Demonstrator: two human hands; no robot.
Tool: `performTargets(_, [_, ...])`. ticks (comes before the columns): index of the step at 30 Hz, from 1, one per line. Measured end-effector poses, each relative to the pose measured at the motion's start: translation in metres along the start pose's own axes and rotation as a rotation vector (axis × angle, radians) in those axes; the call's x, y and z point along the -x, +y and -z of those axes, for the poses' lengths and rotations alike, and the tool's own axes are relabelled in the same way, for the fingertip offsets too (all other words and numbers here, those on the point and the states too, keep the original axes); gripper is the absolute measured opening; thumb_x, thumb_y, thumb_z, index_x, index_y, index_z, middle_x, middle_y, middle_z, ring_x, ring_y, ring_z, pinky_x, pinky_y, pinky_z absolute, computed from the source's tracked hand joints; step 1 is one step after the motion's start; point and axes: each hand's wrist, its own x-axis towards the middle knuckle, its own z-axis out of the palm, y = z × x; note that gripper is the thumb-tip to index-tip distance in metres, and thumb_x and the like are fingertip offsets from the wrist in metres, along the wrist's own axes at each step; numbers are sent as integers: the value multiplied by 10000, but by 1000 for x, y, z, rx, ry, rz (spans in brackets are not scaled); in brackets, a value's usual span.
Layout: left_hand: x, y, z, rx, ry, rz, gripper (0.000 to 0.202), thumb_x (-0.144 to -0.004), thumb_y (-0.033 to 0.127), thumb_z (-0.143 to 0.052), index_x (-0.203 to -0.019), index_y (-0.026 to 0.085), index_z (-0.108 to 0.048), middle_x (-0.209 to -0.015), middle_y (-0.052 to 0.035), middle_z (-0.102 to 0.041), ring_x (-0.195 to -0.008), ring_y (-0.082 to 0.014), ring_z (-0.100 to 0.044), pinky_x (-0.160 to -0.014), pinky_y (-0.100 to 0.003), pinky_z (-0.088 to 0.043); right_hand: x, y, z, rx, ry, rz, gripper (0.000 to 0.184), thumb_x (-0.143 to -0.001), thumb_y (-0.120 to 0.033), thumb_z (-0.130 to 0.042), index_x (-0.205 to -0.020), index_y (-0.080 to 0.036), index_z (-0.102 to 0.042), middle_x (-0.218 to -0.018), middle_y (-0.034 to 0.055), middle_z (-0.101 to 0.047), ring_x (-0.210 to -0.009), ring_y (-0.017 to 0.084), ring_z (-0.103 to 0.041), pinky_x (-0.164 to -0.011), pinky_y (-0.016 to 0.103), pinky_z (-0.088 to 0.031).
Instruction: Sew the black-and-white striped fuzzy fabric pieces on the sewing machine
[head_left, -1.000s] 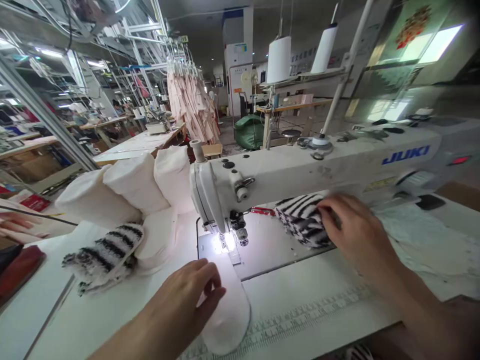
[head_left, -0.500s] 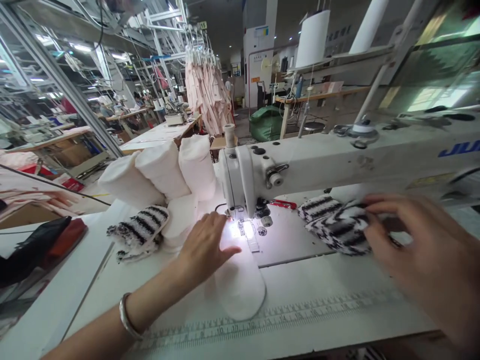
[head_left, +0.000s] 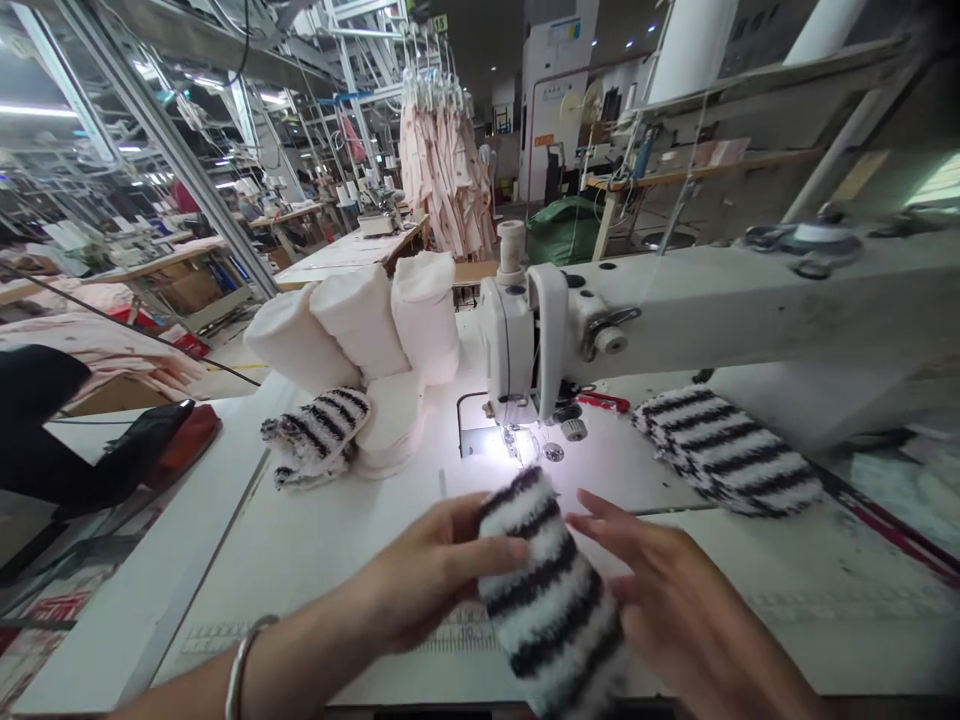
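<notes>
A fuzzy black-and-white striped fabric piece (head_left: 551,600) is held in my left hand (head_left: 442,565), the thumb lying across its top face. It slants in front of the sewing machine's lit needle area (head_left: 516,450). My right hand (head_left: 667,590) is at the piece's right edge, fingers stretched out and apart; whether they touch it is unclear. Right of the needle lies a stack of similar striped pieces (head_left: 731,450). On the left, more striped fabric (head_left: 319,430) rests beside a pile of white rounded pieces (head_left: 390,425).
White padded bundles (head_left: 360,320) stand behind the pile. The sewing machine's arm (head_left: 675,310) spans the right side. Red-handled tool (head_left: 604,400) lies beneath it. A printed ruler scale (head_left: 465,635) runs along the front of the table. Pink garments (head_left: 442,170) hang farther back.
My right hand has left the striped stack and come to the middle. A striped piece is now in my left hand, which has moved nearer. The white rounded piece by the needle no longer shows.
</notes>
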Motion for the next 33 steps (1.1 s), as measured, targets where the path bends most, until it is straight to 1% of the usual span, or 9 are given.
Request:
performTargets(2, [-2, 18, 11, -190, 30, -65, 325, -743, 268, -718, -1016, 124, -618, -906, -55, -647, -786, -146, -617, -689, -234, -472, -19, -2, -6, -256, -174, -175, 396, -892, -344, -463, -1284, -307, -411, -1175, 74, -616, -1038, 203, -618, -805, 354, -534])
performTargets(4, [-9, 31, 25, -454, 102, -167, 292, -768, 308, -681, -984, 129, -599, -839, -29, -623, -711, -131, -593, -626, -234, -473, -37, -3, -13, -339, -296, -209, 504, -871, -335, -505, -1347, -280, -348, -1008, 44, -658, -902, 173, -650, -776, 334, -527])
performTargets(8, [-25, 40, 52, -992, 246, -243, 254, -783, 363, -628, -922, 157, -577, -691, 24, -557, -613, -135, -545, -547, -244, -453, -56, 4, -25, 40, -305, -141, 578, -840, -267, -538, -1381, -297, -337, -723, -55, -565, -597, 116, -568, -574, 241, -472])
performTargets(12, [-29, 35, 58, -1137, 285, -232, 218, -703, 273, -691, -879, 166, -618, -737, 9, -608, -699, -155, -542, -632, -254, -432, -53, 10, -27, 368, -319, -29, 238, -824, -243, -549, -1061, -263, -560, -593, -82, -462, -506, 101, -467, -514, 217, -391])
performTargets(14, [-26, 34, 55, -1167, 276, -217, 220, -718, 260, -671, -916, 174, -626, -757, 7, -629, -693, -151, -543, -628, -249, -424, -50, 10, -25, 382, -335, 4, 93, -851, -261, -514, -926, -248, -567, -604, -66, -514, -520, 108, -497, -509, 223, -395])
performTargets(18, [-23, 40, 50, -1226, 277, -222, 220, -783, 343, -618, -921, 172, -637, -663, 21, -591, -594, -130, -501, -555, -236, -372, -46, 8, -23, 344, -296, 98, 147, -882, -228, -443, -882, -234, -590, -830, 7, -662, -714, 139, -620, -638, 254, -467])
performTargets(24, [-31, 46, 51, -1445, 276, -247, 241, -835, 412, -568, -856, 187, -652, -692, 7, -623, -614, -137, -513, -566, -249, -348, -41, 6, -24, 391, -325, 37, 150, -861, -212, -477, -966, -247, -578, -715, -30, -635, -598, 114, -603, -566, 221, -465])
performTargets(29, [-40, 41, 47, -1530, 317, -337, 211, -839, 391, -580, -848, 188, -637, -815, -15, -671, -698, -161, -574, -604, -265, -376, -34, 15, -25, 456, -319, 56, 261, -885, -223, -434, -1106, -231, -572, -886, 34, -681, -777, 148, -657, -600, 238, -505])
performTargets(33, [-44, 37, 47, -1511, 331, -335, 137, -853, 294, -542, -811, 193, -623, -770, 1, -671, -663, -144, -579, -598, -252, -388, -31, 23, -26, 484, -264, 137, 346, -898, -206, -377, -1205, -205, -536, -1044, 75, -680, -901, 172, -660, -720, 293, -546])
